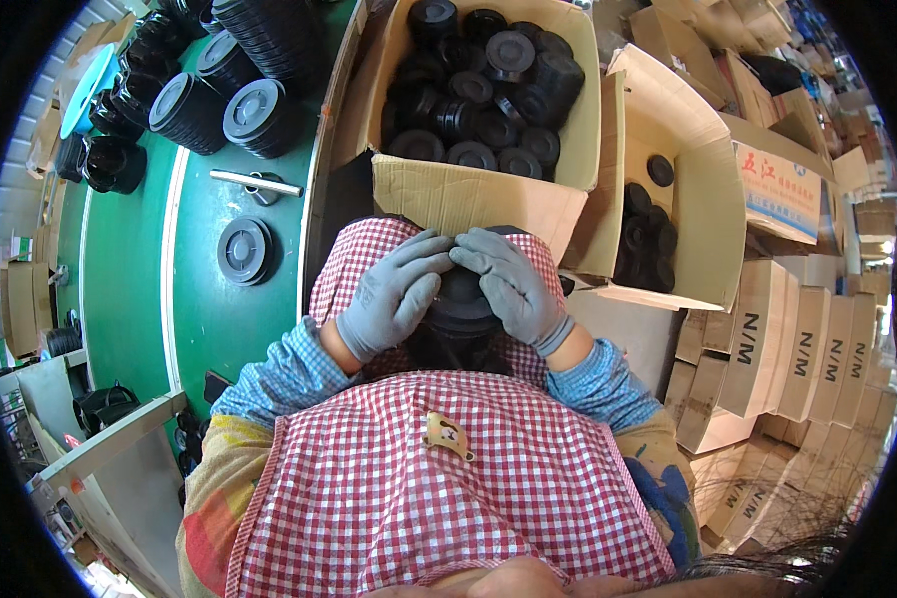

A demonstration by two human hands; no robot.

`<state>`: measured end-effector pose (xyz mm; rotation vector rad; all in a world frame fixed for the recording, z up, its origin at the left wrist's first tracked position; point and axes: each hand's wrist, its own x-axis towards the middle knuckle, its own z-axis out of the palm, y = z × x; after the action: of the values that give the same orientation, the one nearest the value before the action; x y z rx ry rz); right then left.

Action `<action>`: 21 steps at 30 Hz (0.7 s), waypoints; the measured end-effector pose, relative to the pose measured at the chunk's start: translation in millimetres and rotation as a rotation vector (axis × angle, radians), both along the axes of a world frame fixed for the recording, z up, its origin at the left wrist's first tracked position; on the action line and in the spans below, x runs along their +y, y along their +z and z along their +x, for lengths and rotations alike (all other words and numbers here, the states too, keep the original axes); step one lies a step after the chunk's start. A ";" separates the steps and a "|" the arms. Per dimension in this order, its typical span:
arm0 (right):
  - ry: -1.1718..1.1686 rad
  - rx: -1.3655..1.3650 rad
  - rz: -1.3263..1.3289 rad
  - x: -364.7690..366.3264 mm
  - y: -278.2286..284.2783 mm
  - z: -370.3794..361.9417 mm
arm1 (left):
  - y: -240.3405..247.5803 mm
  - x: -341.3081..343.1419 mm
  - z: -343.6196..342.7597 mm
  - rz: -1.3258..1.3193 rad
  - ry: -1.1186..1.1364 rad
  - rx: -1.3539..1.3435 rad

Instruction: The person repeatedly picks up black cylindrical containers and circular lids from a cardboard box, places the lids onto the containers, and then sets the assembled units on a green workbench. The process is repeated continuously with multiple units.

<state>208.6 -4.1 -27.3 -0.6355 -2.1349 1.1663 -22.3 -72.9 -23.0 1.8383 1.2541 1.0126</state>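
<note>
Both my hands wear grey gloves and meet over my lap. Between them is a black round plastic part (460,301), with a stepped, disc-like shape and a wider rim towards me. My left hand (394,289) curls over its left and upper side. From the other side my right hand (509,287) bends its fingers over the top, and the fingertips of the two hands almost touch. The far part of the piece is hidden under my fingers. Below it, something dark and glossy lies against the checked apron (448,478).
An open cardboard box (478,189) of black round parts stands just beyond my knees. Right of it, a second box (703,219) holds several more. On the green table (219,339) are stacked black discs (257,118), a disc (244,251) and a metal rod (254,183).
</note>
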 end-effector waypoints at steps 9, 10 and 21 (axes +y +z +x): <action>-0.067 -0.121 0.110 -1.9 20.1 -8.7 | -11.1 29.6 -29.2 -0.234 -0.120 -0.270; -0.123 -0.154 0.225 -7.9 36.9 -12.8 | -22.5 31.9 -23.7 -0.104 -0.130 -0.332; 0.080 -0.043 0.100 7.9 -2.4 -7.5 | 1.5 -0.7 -3.5 -0.030 -0.025 0.030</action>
<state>201.1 3.9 -29.7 -0.5393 -2.2573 1.0885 -25.8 -73.6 -21.5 1.8477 1.2540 0.9507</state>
